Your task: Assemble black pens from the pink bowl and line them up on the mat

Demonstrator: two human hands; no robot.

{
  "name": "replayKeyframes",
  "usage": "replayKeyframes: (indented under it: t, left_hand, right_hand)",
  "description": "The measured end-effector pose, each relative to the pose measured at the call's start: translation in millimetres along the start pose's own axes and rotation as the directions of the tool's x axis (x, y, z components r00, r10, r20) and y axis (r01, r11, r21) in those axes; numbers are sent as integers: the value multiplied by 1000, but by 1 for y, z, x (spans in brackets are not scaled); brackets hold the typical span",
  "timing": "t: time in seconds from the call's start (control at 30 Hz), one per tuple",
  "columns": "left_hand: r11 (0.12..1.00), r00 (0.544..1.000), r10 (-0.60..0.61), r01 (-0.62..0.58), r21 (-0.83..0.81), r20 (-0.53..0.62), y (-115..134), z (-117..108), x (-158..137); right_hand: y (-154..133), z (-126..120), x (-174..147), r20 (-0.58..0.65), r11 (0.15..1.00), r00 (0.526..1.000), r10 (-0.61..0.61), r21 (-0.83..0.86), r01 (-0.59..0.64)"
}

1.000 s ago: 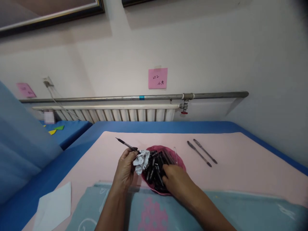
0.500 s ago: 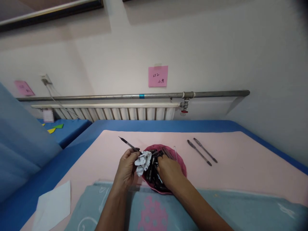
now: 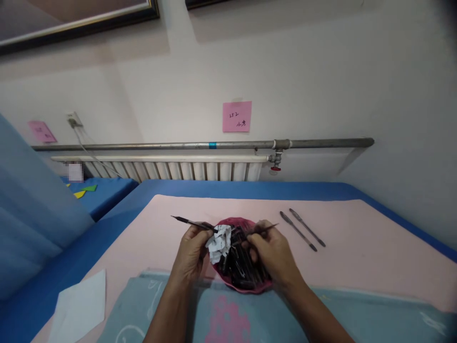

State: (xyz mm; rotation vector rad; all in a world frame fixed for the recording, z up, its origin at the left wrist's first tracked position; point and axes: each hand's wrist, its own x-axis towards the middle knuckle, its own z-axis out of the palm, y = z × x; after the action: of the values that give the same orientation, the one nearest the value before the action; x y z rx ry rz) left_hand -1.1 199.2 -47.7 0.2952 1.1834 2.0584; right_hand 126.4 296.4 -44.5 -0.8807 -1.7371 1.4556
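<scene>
"What lies at lower centre?"

"The pink basket point(image 3: 233, 221) of dark pens point(image 3: 243, 264). At its left edge, my left hand point(image 3: 193, 245) pinches a pen point(image 3: 187, 221) and crumpled paper point(image 3: 219, 244); above it, my right hand point(image 3: 273, 247) pinches a slim dark piece point(image 3: 269, 227)."

"Which step?"

"Picking out, I judge; the next move calls for careful lifting."

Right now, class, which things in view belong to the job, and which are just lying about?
Belonging, I'd judge:
Left hand holding a pen, crumpled paper at its fingertips
Right hand pinching a thin dark piece
Pink basket holding dark pens or pen parts
Two pens at right, probably

Just lying about, seemingly:
White sheet at left
Green and yellow pieces
</scene>
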Motion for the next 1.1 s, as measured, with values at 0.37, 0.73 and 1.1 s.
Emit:
replayKeyframes:
  t: [0.37, 0.73, 1.1]
  left_hand:
    - [992, 999, 8, -3, -124, 35, -1, 7, -6]
    - [982, 996, -18, 34, -186, 88, 0, 8, -6]
    - [933, 989, -133, 149, -329, 70, -1, 11, -8]
  right_hand:
    - [-9, 12, -15, -39, 837, 995, -90, 538, 96]
    - [4, 15, -12, -91, 811, 984, -153, 557, 178]
    - [18, 15, -22, -138, 813, 840, -525, 213, 543]
